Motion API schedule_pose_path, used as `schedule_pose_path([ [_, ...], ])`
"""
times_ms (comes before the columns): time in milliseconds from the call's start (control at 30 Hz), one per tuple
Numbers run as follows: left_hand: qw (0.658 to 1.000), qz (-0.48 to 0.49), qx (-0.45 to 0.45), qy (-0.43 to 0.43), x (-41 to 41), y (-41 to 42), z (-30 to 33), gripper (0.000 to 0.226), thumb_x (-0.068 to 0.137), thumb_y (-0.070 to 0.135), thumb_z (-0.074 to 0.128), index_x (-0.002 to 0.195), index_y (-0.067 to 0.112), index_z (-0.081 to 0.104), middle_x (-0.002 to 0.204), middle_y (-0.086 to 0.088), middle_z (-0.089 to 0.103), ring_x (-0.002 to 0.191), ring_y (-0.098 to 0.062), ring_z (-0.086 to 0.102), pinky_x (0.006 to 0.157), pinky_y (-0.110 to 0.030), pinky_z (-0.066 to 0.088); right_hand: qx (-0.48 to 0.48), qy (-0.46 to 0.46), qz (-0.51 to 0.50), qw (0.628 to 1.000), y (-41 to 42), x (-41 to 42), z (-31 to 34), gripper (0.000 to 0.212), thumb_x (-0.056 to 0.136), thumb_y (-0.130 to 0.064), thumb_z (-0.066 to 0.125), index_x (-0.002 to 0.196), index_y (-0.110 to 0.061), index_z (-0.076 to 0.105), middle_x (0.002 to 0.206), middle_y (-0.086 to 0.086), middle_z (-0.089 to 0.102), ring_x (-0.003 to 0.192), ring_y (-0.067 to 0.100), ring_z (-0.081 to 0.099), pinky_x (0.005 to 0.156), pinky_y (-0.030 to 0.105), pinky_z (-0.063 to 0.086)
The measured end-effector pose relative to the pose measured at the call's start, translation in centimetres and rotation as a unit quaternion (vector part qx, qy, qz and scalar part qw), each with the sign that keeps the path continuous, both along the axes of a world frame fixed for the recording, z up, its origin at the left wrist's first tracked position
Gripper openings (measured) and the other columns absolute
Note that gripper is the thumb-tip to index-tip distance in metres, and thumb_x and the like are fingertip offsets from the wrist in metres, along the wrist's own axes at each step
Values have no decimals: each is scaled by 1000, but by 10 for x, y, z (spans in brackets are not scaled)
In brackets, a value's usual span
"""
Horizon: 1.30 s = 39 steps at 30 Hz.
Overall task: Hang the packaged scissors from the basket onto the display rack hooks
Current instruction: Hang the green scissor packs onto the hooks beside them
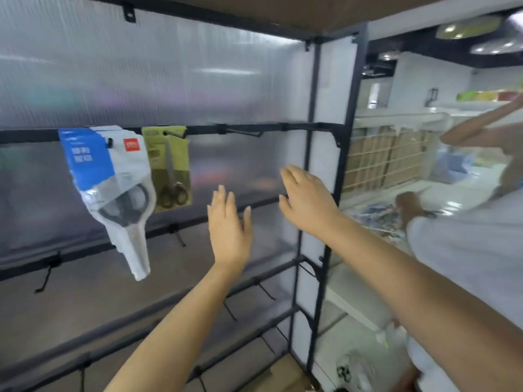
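While both hands float free in front of the display rack, two scissor pkgs hang from hooks on its upper crossbar, toward the bar's left end. Blue-and-white pkg: blue card top w/ white text and a small red logo, clear-white blister below showing dark grey handles; long axis runs down and slightly right, handles up, blade tip lowest, whole pkg tilted. Just right of it, touching or nearly so, olive-green pkg: hangs straight down, blades up, gold-brown handles at bottom. Next hook to the right on that bar is bare.

Left hand: below the crossbar, right of the green pkg, fingers straight and pointing up, back to camera, holding nothing. Right hand: further right, near the rack's black upright post, fingers extended up-left, slightly spread, also holding nothing. Hands apart, forearms reaching up from below.
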State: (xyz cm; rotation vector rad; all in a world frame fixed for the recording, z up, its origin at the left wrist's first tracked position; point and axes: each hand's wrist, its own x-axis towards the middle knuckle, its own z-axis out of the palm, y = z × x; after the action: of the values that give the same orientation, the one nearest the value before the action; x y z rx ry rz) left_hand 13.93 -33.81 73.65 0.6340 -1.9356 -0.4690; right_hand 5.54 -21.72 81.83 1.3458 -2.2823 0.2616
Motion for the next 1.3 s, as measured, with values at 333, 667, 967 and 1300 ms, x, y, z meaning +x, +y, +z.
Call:
schedule_pose_path([
  [333, 944, -284, -10, -165, -41, 189, -69, 41, 94, 16, 52, 130, -5, 50, 133, -24, 51, 126, -40, 44, 107, -44, 36, -74, -127, -191, 971, 205, 12, -104, 46, 84, -12, 54, 127, 4, 49, 123, 21, 55, 111, 37, 54, 88, 41, 43],
  [667, 848, -413, -27, -331, -32, 292, -229, 39, 93, 19, 52, 125, -4, 56, 126, -23, 57, 121, -37, 52, 104, -42, 40, -42, -302, -384, 872, 329, 58, -280, 41, 94, -18, 45, 132, -4, 43, 133, 14, 50, 116, 28, 52, 91, 32, 40],
  [967, 694, -455, -36, -557, -26, 259, -371, 44, 102, 25, 36, 140, 5, 38, 147, -8, 37, 138, -20, 29, 116, -28, 18, 20, -488, -452, 746, 320, 81, -444, 44, 97, -20, 42, 139, -7, 36, 140, 8, 43, 123, 23, 46, 96, 30, 39],
  [1300, 575, -442, -101, -681, -53, 214, -536, 43, 102, 29, 31, 139, 10, 39, 148, -5, 37, 138, -17, 28, 117, -29, 15, 84, -591, -482, 641, 292, 79, -614, 46, 96, -21, 41, 140, -10, 34, 140, 4, 43, 120, 20, 48, 95, 29, 40],
])
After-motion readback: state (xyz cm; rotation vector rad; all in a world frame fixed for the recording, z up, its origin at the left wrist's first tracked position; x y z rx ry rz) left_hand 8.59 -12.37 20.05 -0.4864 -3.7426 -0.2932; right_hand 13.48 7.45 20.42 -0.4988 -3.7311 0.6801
